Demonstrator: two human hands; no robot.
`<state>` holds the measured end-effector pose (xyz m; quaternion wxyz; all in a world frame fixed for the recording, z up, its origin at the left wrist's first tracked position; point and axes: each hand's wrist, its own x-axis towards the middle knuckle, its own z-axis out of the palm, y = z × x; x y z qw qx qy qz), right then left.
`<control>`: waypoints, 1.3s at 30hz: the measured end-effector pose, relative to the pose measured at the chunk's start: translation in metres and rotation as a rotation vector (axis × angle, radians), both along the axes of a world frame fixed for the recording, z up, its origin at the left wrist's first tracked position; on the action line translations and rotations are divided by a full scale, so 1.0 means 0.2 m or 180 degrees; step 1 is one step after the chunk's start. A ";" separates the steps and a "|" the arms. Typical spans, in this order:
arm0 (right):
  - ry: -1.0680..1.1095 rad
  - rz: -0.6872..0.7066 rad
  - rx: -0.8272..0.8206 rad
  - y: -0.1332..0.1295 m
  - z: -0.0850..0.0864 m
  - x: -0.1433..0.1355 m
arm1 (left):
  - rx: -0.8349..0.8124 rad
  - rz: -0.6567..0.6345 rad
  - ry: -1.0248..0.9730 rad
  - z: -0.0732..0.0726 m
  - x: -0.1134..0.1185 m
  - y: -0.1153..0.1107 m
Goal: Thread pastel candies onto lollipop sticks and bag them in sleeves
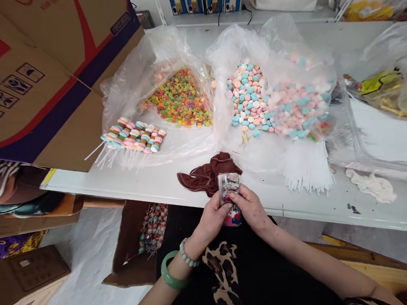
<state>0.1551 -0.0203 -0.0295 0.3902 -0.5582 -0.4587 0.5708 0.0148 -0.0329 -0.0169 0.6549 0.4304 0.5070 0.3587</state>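
My left hand (213, 217) and my right hand (251, 207) meet just below the white table's front edge (157, 188). Both grip a small clear packet (229, 190) holding a candy skewer, pink at its lower end. A brown cloth (208, 173) lies on the table right behind the packet. Further back, open plastic bags hold ring-shaped candies (179, 100) and pastel round candies (251, 98). A row of finished candy skewers (132, 136) lies on plastic at the left, sticks pointing toward me.
A large cardboard box (44, 66) leans over the table's left end. A bunch of white sticks (307, 171) lies right of the hands, a white glove (371, 185) beyond. A box on the floor (153, 230) holds wrapped candy skewers. More bags sit at the right (387, 88).
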 end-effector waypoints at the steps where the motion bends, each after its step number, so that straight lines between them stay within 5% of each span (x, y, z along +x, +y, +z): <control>1: 0.0131 -0.0088 -0.0009 0.01 0.00 0.02 | 0.0218 -0.0084 0.0409 0.02 -0.02 0.01; 6: 0.0594 -0.0659 -0.0156 0.12 0.03 0.14 | 0.1884 -0.0271 0.2972 0.08 -0.07 0.12; 11: 0.0160 -0.0056 0.0129 0.24 0.19 0.16 | 0.2401 -0.0733 0.4128 -0.01 -0.08 0.31; 16: -0.0451 -0.0420 0.0667 0.43 0.31 0.24 | 0.2234 -0.0404 0.4322 -0.07 -0.20 0.38; 19: -0.0481 -0.0655 0.0778 0.56 0.27 0.33 | 0.1883 0.0089 0.4328 -0.08 -0.31 0.38; 22: -0.1525 -0.0890 0.0566 0.63 0.16 0.41 | 0.1707 0.0352 0.4235 -0.08 -0.37 0.39; 27: -0.3598 -0.0685 -0.0194 0.62 0.00 0.42 | 0.1672 0.0144 0.4652 -0.06 -0.36 0.38; 30: -0.3839 -0.0633 -0.0074 0.58 -0.03 0.42 | 0.1510 0.0207 0.4675 -0.02 -0.34 0.35; 35: -0.4225 -0.1004 0.0926 0.53 -0.03 0.46 | 0.1840 0.0714 0.4705 0.04 -0.33 0.28; 39: -0.4335 -0.0951 0.0827 0.51 -0.02 0.47 | 0.2309 0.0785 0.4416 0.05 -0.30 0.25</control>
